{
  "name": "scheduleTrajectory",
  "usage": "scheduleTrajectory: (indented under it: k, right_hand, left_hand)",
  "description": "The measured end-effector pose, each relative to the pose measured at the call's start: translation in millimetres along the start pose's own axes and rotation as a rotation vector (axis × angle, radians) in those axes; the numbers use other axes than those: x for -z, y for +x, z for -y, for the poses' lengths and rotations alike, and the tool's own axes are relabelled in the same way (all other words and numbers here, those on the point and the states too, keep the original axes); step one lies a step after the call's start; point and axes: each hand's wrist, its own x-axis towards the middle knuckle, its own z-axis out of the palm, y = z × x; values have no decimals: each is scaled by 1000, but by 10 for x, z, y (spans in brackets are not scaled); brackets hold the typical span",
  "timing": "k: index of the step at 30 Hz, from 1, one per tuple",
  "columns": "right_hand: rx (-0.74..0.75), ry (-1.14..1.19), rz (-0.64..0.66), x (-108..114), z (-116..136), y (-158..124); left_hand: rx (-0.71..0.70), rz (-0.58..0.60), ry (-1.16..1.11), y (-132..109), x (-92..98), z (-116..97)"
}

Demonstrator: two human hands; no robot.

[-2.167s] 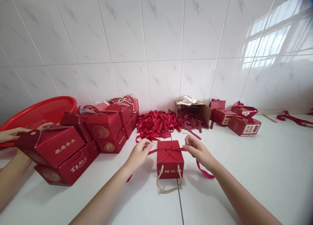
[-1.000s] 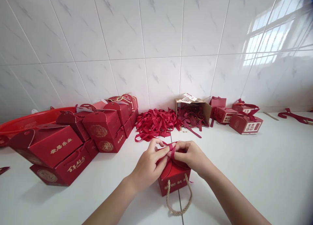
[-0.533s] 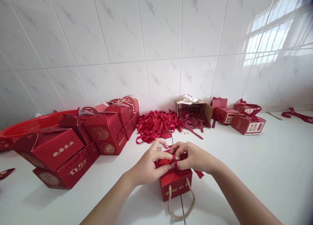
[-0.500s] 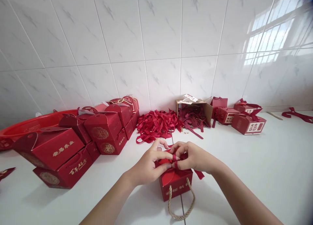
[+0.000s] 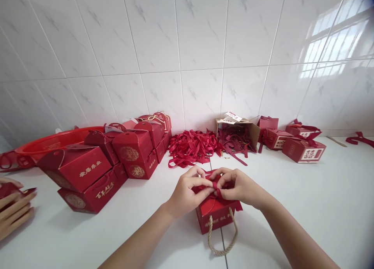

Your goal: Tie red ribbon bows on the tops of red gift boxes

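Observation:
A small red gift box (image 5: 217,216) with gold lettering stands on the white table in front of me. Its twisted rope handle (image 5: 224,251) hangs down over the near side onto the table. On top of the box, my left hand (image 5: 191,189) pinches a red ribbon (image 5: 215,185) between thumb and fingertips. My right hand (image 5: 236,186) grips the same ribbon from the other side, its fingertips almost touching the left ones. A ribbon end shows at the box's right edge. The fingers partly hide the knot or loop and the lid.
Stacked red boxes (image 5: 131,148) and a red basin (image 5: 58,142) stand to the left. Along the wall lie a heap of red ribbons (image 5: 194,146), a carton (image 5: 253,134) of darker ribbons and several ribboned boxes (image 5: 304,149). Another person's hand (image 5: 14,210) holds something red at the far left.
The view has shifted left, and another person's hand has come in at the left edge. My fingertips have drawn the ribbon closer together on top of the box.

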Motion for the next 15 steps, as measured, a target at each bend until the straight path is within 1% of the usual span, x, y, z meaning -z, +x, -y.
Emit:
scheduleTrajectory:
  k: [3, 6, 9, 12, 15]
  right_hand:
    - [-18, 64, -44, -11, 3, -27]
    - [-10, 103, -93, 1, -10, -57]
    - [7, 43, -135, 58, -49, -90]
    - [21, -50, -130, 106, -101, -115]
    - [74, -98, -156, 95, -147, -114]
  left_hand:
    - [18, 12, 15, -12, 7, -58]
    - [63, 40, 47, -24, 91, -118]
    - [127, 101, 109, -35, 251, -141]
    - [182, 158, 148, -48, 386, -136]
    - [234, 210, 39, -61, 403, -136]
